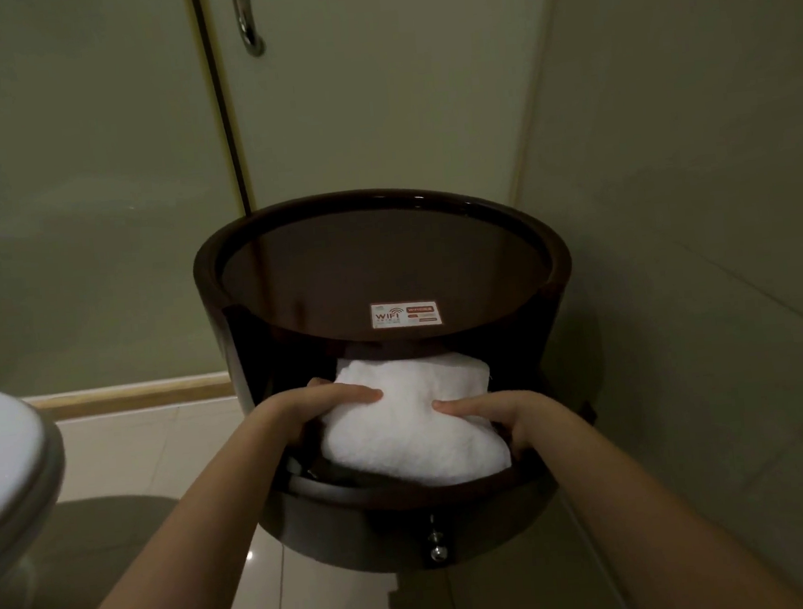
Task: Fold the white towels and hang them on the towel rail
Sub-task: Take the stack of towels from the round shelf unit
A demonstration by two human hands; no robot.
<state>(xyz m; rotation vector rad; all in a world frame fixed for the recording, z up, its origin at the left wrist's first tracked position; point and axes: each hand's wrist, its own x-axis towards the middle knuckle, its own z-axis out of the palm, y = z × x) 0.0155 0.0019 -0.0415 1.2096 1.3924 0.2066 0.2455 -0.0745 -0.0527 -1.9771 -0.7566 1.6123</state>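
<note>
**Down low, ready to lift**

In the open drawer (pixel 407 498) of the round dark brown wooden cabinet (pixel 214 291) sits the soft white towel (pixel 416 439). Your left hand (pixel 335 402) and right hand (pixel 491 413) pinch its sides, thumbs on top, likely to lift it.

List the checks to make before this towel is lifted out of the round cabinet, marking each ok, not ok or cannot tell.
1. Left hand has a grip on the white towel: ok.
2. Right hand has a grip on its other side: ok.
3. Drawer open far enough: ok, most of the towel lies exposed.
4. Towel's back end free under the cabinet top: cannot tell, hidden.
5. Towel in a compact bundle: ok.
6. Towel rail in sight: not ok; only a metal handle shows above.
</note>
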